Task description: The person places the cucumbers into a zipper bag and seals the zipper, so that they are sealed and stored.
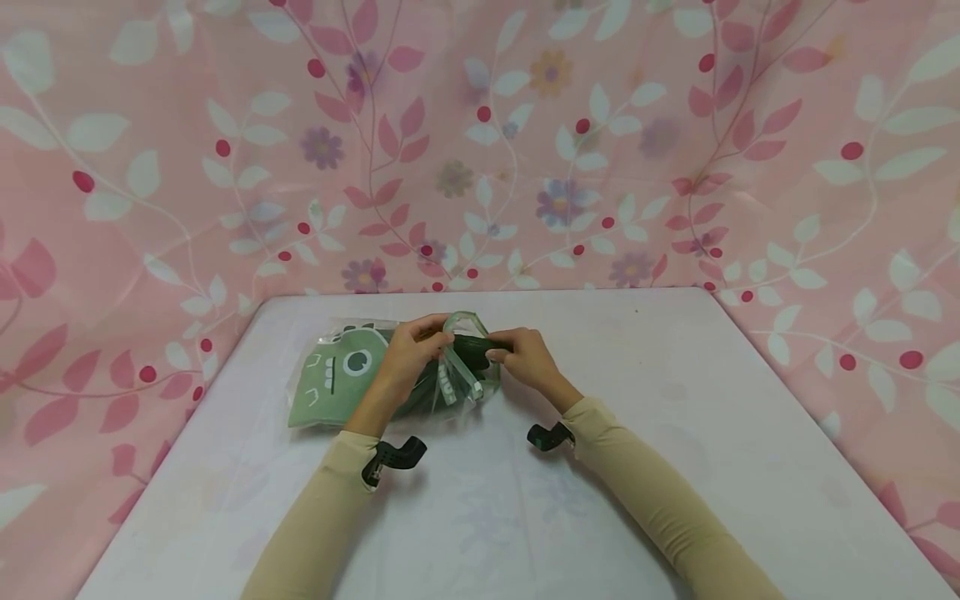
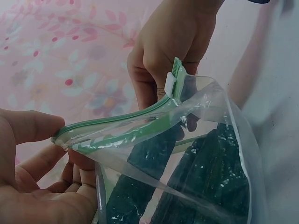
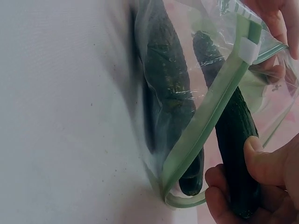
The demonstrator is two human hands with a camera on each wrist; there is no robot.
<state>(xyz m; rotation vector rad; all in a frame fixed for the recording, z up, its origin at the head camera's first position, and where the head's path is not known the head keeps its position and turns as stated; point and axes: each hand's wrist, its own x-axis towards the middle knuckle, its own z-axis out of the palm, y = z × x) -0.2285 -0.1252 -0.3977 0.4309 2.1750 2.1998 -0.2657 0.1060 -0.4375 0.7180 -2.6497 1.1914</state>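
Note:
A clear zip bag [image 1: 360, 375] with a green cartoon face lies on the table, its green-edged mouth held apart toward the right. My left hand [image 1: 408, 358] pinches the bag's rim between thumb and fingers, as the left wrist view shows. With thumb and fingers my right hand [image 1: 531, 360] grips the end of a dark green cucumber [image 3: 236, 140], whose far part reaches through the mouth into the bag. Beside it, more cucumbers [image 3: 168, 79] lie inside behind the clear plastic. A white slider [image 3: 249, 50] sits on the green zip strip [image 3: 205, 126].
The table [image 1: 637, 517] wears a white cloth. A pink curtain [image 1: 480, 150] with leaves and flowers hangs behind its far edge. Dark wrist mounts [image 1: 397, 454] sit on both forearms over beige sleeves [image 1: 660, 483].

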